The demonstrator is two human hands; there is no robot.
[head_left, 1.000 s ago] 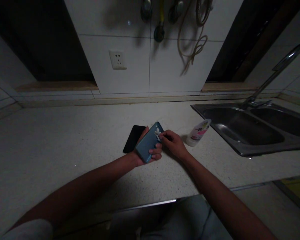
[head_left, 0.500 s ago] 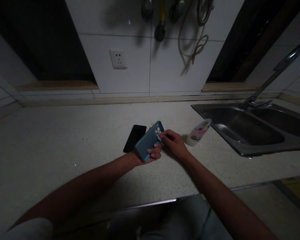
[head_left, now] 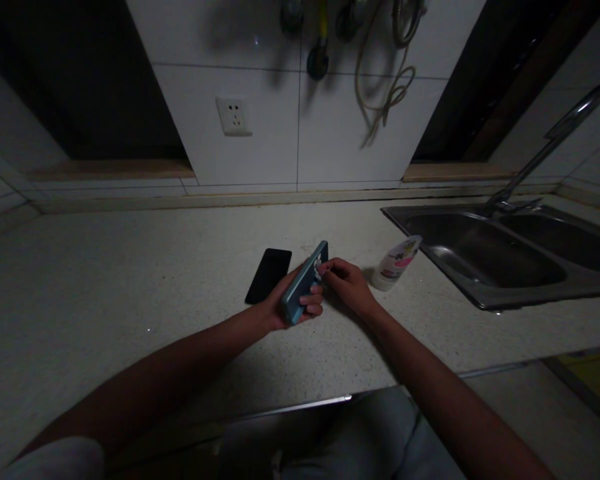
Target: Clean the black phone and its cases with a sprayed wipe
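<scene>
Turned up steeply since half a second ago, from broad back facing the camera to side edge and narrowed back: blue smartphone [head_left: 299, 293], just below and right of the frame's middle, raised above the counter and slanting from lower left to upper right

Wrapped around it from below and behind, left hand [head_left: 278, 303], gripping firmly, with fingertips curled over the near long side; on the upper part of the back, white ornament [head_left: 317, 264] of small rounded pieces; against that, right hand [head_left: 347, 283], with thumb and forefinger drawn together at the ornament, in much the same place as before; too dark and small to tell whether actually pinching it

Just left of the phone, flat on pale speckled countertop [head_left: 195, 250], black smartphone [head_left: 269, 275], partly beside the left wrist; to the right of the right hand, standing on its cap and leaning, white-and-pink squeeze tube [head_left: 397, 263]

Farther out, at right of frame, double-bowl steel sink [head_left: 473, 291] with chrome faucet [head_left: 520, 177]; at upper centre, on white wall tiles, power socket [head_left: 234, 117] and looped beige cord [head_left: 391, 100]
</scene>
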